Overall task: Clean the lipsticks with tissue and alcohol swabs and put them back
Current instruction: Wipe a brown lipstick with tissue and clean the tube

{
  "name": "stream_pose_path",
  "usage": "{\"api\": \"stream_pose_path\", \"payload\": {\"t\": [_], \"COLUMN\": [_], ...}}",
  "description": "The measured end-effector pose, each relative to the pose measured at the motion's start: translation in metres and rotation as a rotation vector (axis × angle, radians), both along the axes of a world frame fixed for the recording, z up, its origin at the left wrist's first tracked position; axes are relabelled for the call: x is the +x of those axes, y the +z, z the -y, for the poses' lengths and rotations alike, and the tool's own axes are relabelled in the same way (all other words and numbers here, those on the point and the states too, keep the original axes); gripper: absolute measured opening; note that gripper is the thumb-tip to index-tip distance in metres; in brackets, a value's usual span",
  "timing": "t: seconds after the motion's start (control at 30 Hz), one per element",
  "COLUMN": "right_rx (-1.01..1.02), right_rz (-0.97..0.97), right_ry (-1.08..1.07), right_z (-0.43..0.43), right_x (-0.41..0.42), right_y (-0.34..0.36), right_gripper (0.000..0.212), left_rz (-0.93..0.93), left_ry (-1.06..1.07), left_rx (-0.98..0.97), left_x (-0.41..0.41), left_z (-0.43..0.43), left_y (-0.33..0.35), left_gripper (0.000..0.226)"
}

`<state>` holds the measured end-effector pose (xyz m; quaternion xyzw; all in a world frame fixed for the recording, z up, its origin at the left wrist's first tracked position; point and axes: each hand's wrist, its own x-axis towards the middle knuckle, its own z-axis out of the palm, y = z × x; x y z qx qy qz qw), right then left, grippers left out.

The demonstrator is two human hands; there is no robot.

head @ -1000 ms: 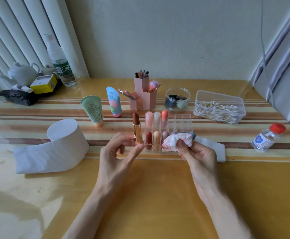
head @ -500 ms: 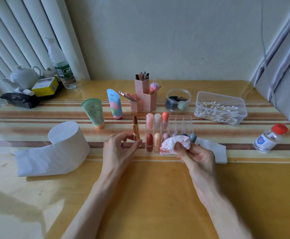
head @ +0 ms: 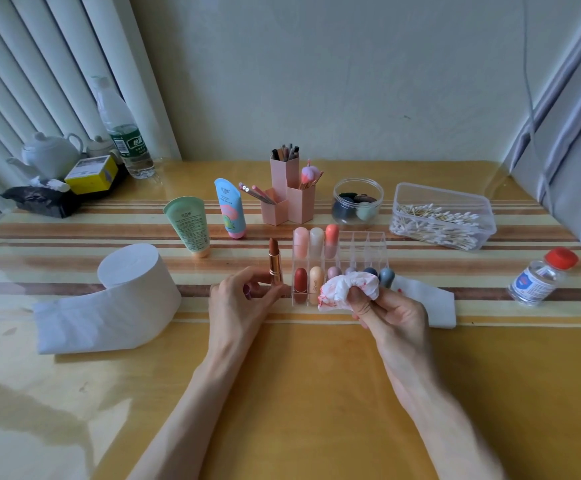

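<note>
While the left hand (head: 244,303) pinches the lipstick (head: 275,263) and the right hand (head: 389,313) clutches the tissue (head: 346,289), a hard wipe could snap its tip.

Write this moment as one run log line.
left hand: holds open lipstick upright | right hand: grips stained tissue | organizer: back slots partly free

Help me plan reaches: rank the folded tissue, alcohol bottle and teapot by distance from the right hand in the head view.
1. Folded tissue, just beside the right hand.
2. Alcohol bottle, farther right.
3. Teapot, far-left back corner.
</note>
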<state>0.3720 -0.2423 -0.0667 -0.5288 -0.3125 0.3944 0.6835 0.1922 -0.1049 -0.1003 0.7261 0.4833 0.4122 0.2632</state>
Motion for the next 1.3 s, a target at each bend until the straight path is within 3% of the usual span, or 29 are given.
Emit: {"api": "stream_pose_path", "payload": {"t": [0.4,0.53,0.67,0.77,0.83,0.97,1.1,1.13,1.23,1.3], "right_rx": [0.008,0.024,0.057,0.066,0.082,0.111,0.091,0.087,0.100,0.143], "right_rz": [0.009,0.013,0.108,0.189,0.229,0.218,0.239,0.251,0.250,0.268], "right_ry": [0.012,0.036,0.063,0.100,0.138,0.185,0.230,0.227,0.190,0.148], "right_z": [0.000,-0.001,-0.002,-0.003,-0.003,-0.004,-0.004,-0.004,-0.003,-0.001], "right_x": [0.000,0.000,-0.001,-0.002,-0.003,-0.003,-0.002,-0.003,-0.005,-0.008], "right_y": [0.001,0.000,0.000,-0.002,-0.005,-0.010,-0.014,-0.014,-0.010,-0.007], "right_gripper": [0.030,0.030,0.031,0.039,0.033,0.022,0.020,0.020,0.019,0.017], "left_rz": [-0.035,-0.043,-0.170,-0.283,-0.279,-0.155,0.471,0.546,0.593,0.601], "left_ry": [-0.048,-0.049,-0.015,0.003,0.038,0.046,-0.143,-0.206,-0.350,-0.414], "left_rx": [-0.049,-0.049,-0.025,0.112,0.126,0.109,-0.255,-0.296,-0.372,-0.396], "left_x": [-0.001,-0.002,-0.021,-0.031,-0.036,-0.046,-0.050,-0.048,-0.039,-0.031], "left_z": [-0.001,0.000,0.005,0.011,0.011,0.011,0.022,0.024,0.032,0.035], "left_y": [-0.006,-0.004,0.002,0.002,0.000,0.001,0.023,0.025,0.028,0.027], "left_gripper": [0.021,0.046,0.068,0.046,0.025,0.017,0.038,0.043,0.031,0.035]}}
